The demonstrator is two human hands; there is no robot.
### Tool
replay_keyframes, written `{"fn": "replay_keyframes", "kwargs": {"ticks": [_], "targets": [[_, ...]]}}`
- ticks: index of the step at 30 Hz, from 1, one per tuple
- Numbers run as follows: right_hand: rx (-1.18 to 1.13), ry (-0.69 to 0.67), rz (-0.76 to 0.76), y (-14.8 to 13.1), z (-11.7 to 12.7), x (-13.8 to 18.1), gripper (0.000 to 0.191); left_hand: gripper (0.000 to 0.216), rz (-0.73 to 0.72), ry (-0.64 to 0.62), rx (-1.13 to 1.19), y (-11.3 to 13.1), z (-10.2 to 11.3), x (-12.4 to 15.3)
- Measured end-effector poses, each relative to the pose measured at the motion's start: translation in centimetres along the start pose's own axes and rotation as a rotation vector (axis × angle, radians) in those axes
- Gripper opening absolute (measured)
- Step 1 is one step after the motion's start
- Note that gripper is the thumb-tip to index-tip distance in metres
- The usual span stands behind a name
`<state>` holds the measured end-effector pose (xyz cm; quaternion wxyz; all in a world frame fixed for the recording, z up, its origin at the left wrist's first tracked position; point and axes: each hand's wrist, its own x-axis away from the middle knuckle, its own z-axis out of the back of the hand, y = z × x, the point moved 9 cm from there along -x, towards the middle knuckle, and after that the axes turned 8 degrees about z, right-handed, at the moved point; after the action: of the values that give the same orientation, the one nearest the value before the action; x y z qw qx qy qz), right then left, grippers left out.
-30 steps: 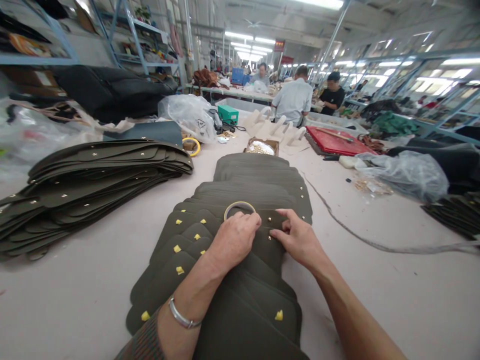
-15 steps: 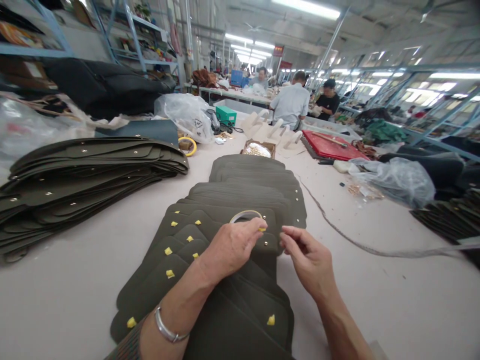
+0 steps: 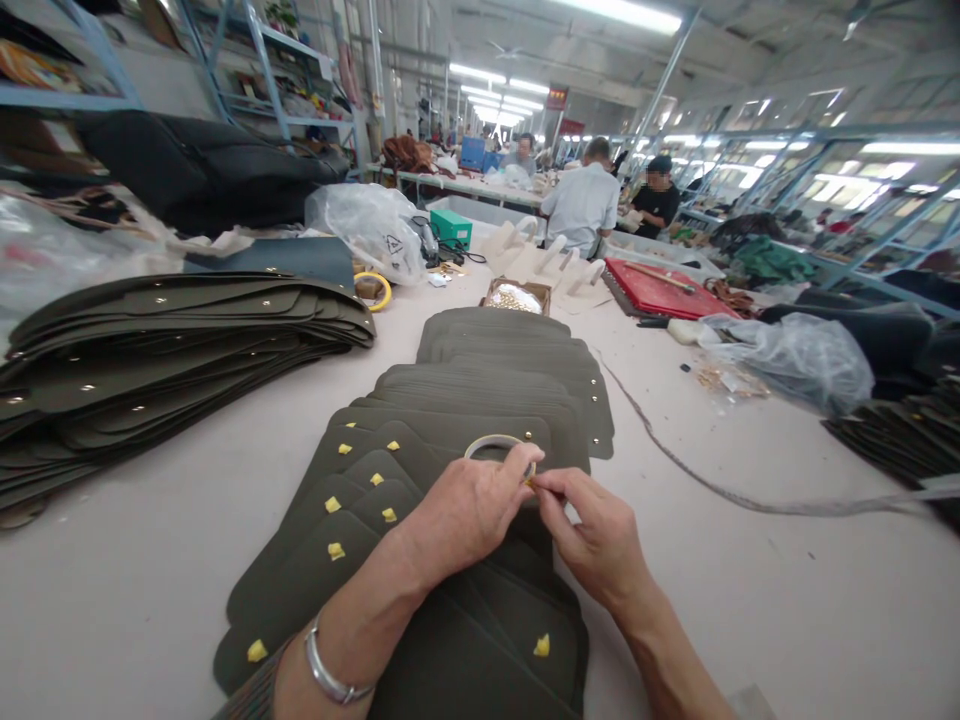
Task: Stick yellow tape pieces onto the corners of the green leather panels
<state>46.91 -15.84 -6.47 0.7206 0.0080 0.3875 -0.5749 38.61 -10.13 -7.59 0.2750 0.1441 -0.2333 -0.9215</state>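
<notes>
My left hand [image 3: 480, 505] is closed round a roll of yellow tape [image 3: 491, 441], whose pale ring shows above the knuckles. My right hand [image 3: 592, 525] meets it at the fingertips, thumb and forefinger pinched at the tape's edge. Whether a piece has come loose between them is too small to see. Both hands hover over a fanned stack of dark olive panels [image 3: 480, 395]. Small yellow tape pieces [image 3: 336, 550] stick to several of these panels, and metal studs [image 3: 595, 440] show along the right edge.
Left lies another pile of olive panels [image 3: 187, 330] with studs, near a second yellow tape roll [image 3: 382, 291]. A box of small metal parts [image 3: 517, 297] stands behind the stack. To the right are a cord [image 3: 675, 465], a red board [image 3: 667, 285] and a plastic bag [image 3: 802, 360]. Co-workers are farther back.
My right hand has moved left and its fingertips now meet the tape roll at my left hand. Before, the two hands were apart. The left hand still grips the roll.
</notes>
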Motion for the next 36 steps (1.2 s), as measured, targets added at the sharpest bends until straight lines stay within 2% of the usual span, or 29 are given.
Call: {"fn": "replay_keyframes", "kwargs": {"ticks": [4, 7, 10, 13, 15, 17, 19, 22, 25, 31, 36], "targets": [[0.112, 0.055, 0.03, -0.2, 0.1, 0.1, 0.019, 0.013, 0.021, 0.008, -0.01, -0.2, 0.1, -0.1], [0.086, 0.099, -0.035, 0.1, 0.4, 0.2, 0.017, 0.009, 0.027, 0.038, -0.004, -0.2, 0.4, -0.2], [-0.124, 0.136, -0.274, 1.8, 0.1, 0.6, 0.013, 0.016, -0.015, 0.097, -0.043, 0.2, 0.7, -0.2], [-0.536, 0.167, -0.588, 4.1, -2.0, 1.6, 0.017, 0.022, -0.075, 0.166, -0.084, 0.8, 1.0, 0.1], [-0.755, 0.218, -0.736, 5.3, -3.1, 2.3, 0.023, 0.022, -0.097, 0.196, -0.091, 1.0, 1.1, 0.3], [-0.84, 0.282, -0.834, 6.5, -3.4, 3.0, 0.028, 0.021, -0.091, 0.213, -0.084, 1.1, 1.2, 0.4], [-0.821, 0.252, -0.883, 7.2, -3.4, 3.8, 0.03, 0.018, -0.036, 0.198, -0.082, 0.6, 1.1, 0.1], [-0.677, 0.082, -0.839, 7.1, -3.5, 4.4, 0.033, 0.013, 0.112, 0.103, -0.136, -0.9, 0.1, -0.4], [-0.503, 0.007, -0.738, 6.6, -3.1, 4.7, 0.034, 0.013, 0.202, 0.015, -0.202, -2.0, -1.0, -0.7], [-0.196, -0.093, -0.537, 5.2, -2.7, 3.6, 0.026, 0.015, 0.249, -0.027, -0.233, -2.6, -1.5, -0.8], [-0.006, -0.1, -0.345, 3.9, -2.3, 2.3, 0.02, 0.015, 0.235, -0.009, -0.23, -2.5, -1.5, -0.7]]}}
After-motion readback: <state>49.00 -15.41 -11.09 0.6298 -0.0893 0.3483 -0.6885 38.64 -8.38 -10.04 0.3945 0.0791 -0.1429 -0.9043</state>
